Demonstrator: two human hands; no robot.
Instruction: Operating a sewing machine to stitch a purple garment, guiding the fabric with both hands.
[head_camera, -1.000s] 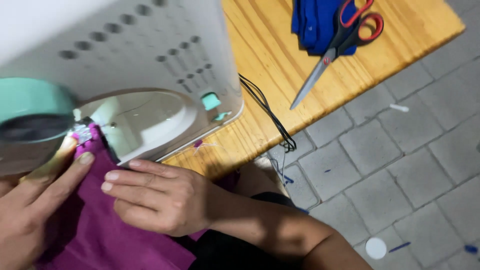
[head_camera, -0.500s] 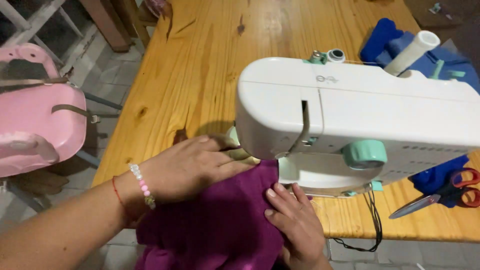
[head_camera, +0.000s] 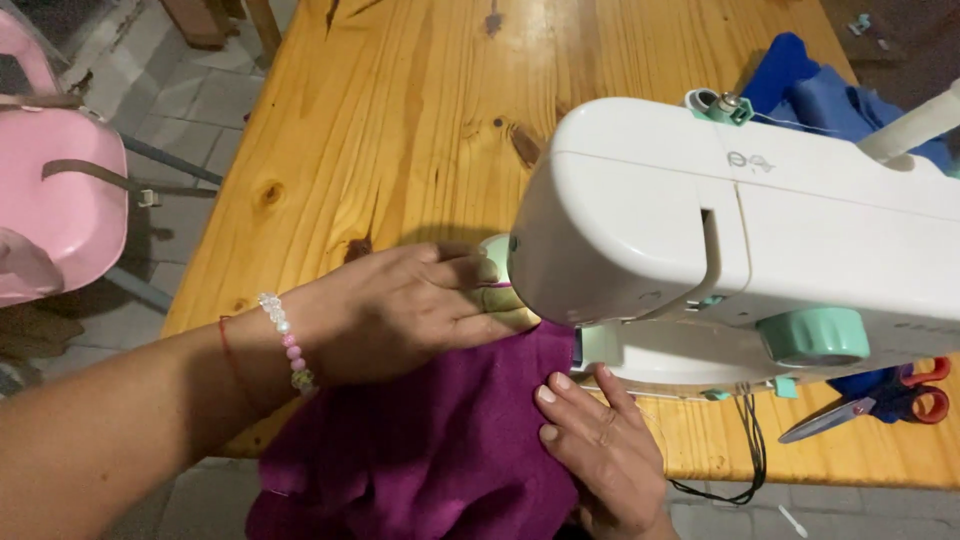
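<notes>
My left hand (head_camera: 410, 305) lies flat, open, on the purple fabric (head_camera: 450, 440) under the white sewing machine (head_camera: 740, 220). Right hand (head_camera: 600, 450) open too, fingers pressing the fabric at the machine's base.

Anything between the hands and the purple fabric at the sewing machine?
Nothing visible. The left hand lies flat on the purple fabric, fingers reaching under the head of the white sewing machine. The right hand presses the cloth just in front of the machine's base. The machine head hides the needle area.
</notes>
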